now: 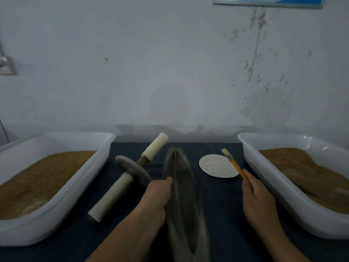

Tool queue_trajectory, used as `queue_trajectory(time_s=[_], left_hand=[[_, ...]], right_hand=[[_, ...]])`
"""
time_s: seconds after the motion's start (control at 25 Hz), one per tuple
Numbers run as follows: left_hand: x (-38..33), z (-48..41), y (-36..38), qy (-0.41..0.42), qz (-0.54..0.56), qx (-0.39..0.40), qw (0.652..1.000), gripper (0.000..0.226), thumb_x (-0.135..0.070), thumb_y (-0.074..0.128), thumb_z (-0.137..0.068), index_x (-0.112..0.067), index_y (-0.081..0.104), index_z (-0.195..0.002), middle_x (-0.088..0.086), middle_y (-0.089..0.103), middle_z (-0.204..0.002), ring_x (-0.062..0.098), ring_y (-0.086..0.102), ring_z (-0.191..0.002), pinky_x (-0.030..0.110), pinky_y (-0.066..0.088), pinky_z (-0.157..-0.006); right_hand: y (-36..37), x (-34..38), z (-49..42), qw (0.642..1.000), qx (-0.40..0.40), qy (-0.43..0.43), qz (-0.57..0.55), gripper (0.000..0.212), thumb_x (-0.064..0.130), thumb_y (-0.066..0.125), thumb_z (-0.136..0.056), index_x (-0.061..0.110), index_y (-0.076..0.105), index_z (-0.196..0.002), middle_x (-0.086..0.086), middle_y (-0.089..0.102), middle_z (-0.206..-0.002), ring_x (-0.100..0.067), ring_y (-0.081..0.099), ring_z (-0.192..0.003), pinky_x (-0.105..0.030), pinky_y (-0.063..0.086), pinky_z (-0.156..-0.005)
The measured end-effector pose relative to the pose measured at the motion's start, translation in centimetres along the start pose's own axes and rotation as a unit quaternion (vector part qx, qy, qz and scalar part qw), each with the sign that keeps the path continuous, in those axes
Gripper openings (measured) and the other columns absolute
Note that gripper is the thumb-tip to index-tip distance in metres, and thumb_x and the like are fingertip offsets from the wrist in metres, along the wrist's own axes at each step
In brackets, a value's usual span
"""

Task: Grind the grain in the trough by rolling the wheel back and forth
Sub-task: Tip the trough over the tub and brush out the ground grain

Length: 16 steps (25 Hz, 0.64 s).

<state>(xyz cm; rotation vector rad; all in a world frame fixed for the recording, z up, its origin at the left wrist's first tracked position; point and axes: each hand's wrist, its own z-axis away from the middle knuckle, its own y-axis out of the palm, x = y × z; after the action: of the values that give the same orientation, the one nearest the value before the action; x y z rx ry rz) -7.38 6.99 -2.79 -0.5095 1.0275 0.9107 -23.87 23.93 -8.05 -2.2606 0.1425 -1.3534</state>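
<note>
On the dark blue cloth (217,205) of a table set against a stained white wall: 1 long, boat-shaped grey trough (181,186), lying centre, its length running away from the person; its inside is dusty and shows no grain in this dim view. 1 grinding wheel (132,170), a grey stone disc on an axle with 2 white-wrapped handles, lying tilted on the cloth just left of the trough, out of the groove and held by nobody. 1 left hand (159,193), gripping the trough's left rim with the thumb laid over the edge; the fingers are hidden below. 1 right hand (255,197), right of the trough, pinching the orange handle of a small brush (233,162), whose pale bristles point away over the far edge of a paper plate (215,166); the plate carries only a few specks. 1 left tub (56,136) of white plastic, holding tan grain (47,171). 1 right tub (264,176), matching, holding a similar tan heap that looks partly finer. Status, as a judgement: no rolling is under way; the trough appears unloaded, so filling it, seating the wheel in the groove and every back-and-forth pass remain to be done.
</note>
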Motion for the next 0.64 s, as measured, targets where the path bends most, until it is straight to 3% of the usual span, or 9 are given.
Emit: queue_trajectory(time_s=[0.2, 0.28, 0.36, 0.44, 0.64], left_hand=[[-0.1, -0.3, -0.2, 0.02, 0.018, -0.02, 0.999, 0.027, -0.012, 0.045, -0.103, 0.003, 0.056, -0.123, 0.024, 0.065, -0.11, 0.036, 0.063, -0.101, 0.039, 0.054, -0.08], [-0.1, 0.1, -0.1, 0.034, 0.022, -0.031, 0.999, 0.028, -0.013, 0.043, -0.104, 0.001, 0.054, -0.125, 0.021, 0.063, -0.116, 0.029, 0.063, -0.098, 0.029, 0.053, -0.068], [0.2, -0.3, -0.4, 0.053, 0.013, -0.029, 0.998, 0.032, -0.014, 0.048, -0.101, 0.001, 0.054, -0.129, 0.023, 0.064, -0.108, 0.029, 0.064, -0.091, 0.025, 0.05, -0.055], [0.6, -0.3, -1.1, 0.051, -0.002, -0.014, 0.999, 0.035, -0.019, 0.054, -0.098, -0.002, 0.055, -0.129, 0.021, 0.069, -0.099, 0.034, 0.069, -0.085, 0.03, 0.053, -0.058], [1.9, 0.5, -2.6, 0.065, -0.004, 0.065, 0.996, 0.03, -0.029, 0.067, -0.09, -0.005, 0.07, -0.108, 0.014, 0.075, -0.092, 0.03, 0.074, -0.084, 0.037, 0.057, -0.07]], right_hand=[[0.2, 0.1, -0.4, 0.997, 0.035, -0.016, 0.073, 0.039, 0.028, 0.038, -0.108, 0.033, 0.051, -0.144, 0.0, 0.059, -0.086, -0.015, 0.06, -0.071, -0.033, 0.051, -0.063], [0.3, 0.7, -1.0, 0.984, 0.065, -0.064, 0.152, 0.046, 0.027, 0.034, -0.108, 0.048, 0.039, -0.148, 0.0, 0.052, -0.085, -0.015, 0.057, -0.066, -0.032, 0.048, -0.059], [0.2, 1.2, -2.1, 0.968, 0.079, -0.088, 0.223, 0.052, 0.027, 0.031, -0.107, 0.055, 0.025, -0.151, 0.002, 0.047, -0.087, -0.013, 0.054, -0.065, -0.03, 0.047, -0.058], [-0.1, 1.4, -2.9, 0.96, 0.08, -0.088, 0.255, 0.053, 0.026, 0.032, -0.107, 0.053, 0.022, -0.152, 0.003, 0.046, -0.089, -0.013, 0.053, -0.065, -0.034, 0.051, -0.06], [0.6, 1.4, -2.3, 0.944, 0.078, -0.103, 0.302, 0.06, 0.027, 0.033, -0.106, 0.05, 0.008, -0.155, 0.003, 0.047, -0.093, -0.012, 0.05, -0.071, -0.035, 0.052, -0.064]])
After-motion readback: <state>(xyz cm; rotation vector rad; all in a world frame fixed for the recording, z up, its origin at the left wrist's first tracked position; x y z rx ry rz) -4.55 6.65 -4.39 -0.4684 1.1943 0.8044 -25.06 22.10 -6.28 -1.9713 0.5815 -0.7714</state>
